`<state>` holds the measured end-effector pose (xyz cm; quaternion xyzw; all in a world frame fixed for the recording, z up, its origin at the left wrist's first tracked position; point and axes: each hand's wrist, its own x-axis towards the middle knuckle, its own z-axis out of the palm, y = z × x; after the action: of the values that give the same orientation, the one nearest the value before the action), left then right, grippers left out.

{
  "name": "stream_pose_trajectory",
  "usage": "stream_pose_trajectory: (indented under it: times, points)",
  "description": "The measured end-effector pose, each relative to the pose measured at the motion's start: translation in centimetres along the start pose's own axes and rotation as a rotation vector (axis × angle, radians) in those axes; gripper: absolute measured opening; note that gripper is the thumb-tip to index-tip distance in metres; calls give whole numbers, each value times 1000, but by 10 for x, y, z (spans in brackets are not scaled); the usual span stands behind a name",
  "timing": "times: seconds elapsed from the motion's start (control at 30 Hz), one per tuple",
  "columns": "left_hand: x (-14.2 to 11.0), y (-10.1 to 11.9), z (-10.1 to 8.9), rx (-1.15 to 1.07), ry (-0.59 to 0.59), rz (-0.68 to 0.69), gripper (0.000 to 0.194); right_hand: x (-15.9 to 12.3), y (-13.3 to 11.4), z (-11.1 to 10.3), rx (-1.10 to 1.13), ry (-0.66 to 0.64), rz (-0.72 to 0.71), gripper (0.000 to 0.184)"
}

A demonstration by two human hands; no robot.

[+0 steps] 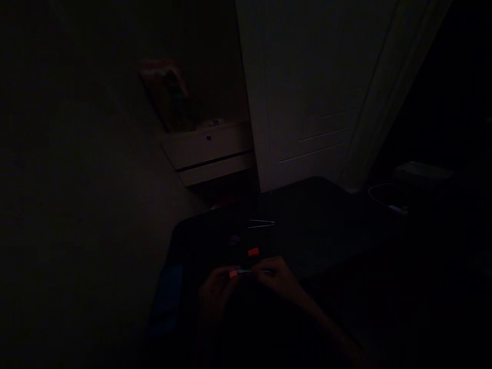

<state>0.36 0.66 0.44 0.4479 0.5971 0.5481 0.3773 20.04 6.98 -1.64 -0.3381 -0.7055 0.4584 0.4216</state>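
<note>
The scene is very dark. My left hand (217,288) is closed on a small orange-red piece (233,274), pinched at the fingertips. Between the fingers of my right hand (274,274) is a thin, light-coloured tool (246,271), whose exact kind I cannot make out. Its left end meets or nearly meets the piece. Just beyond both hands lies a second orange-red piece (253,252) on the dark table (307,220). Farther back rest metal tweezers (262,224), their tips apart and pointing left. A small purplish item (234,239) lies left of them, too dim to name.
A blue flat object (169,287) lies at the table's left side. Behind the table stand a drawer unit (215,151) with a reddish package (165,92) on top, and a pale panelled door (303,102). A white cable (374,195) is at the right.
</note>
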Motion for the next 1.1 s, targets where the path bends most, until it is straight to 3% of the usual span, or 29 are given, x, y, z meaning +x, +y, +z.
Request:
stream_pose_trajectory:
  times: [0.27,0.8,1.1]
  points:
    - [0,-11,-4,37,-23,-4,36,0,-2,2,16,-15,8,24]
    - [-1,2,-2,73,-56,77,25,-1,0,0,51,-38,30,24]
    - [-1,2,-2,86,-62,131,24,0,-4,-5,48,-142,71,31]
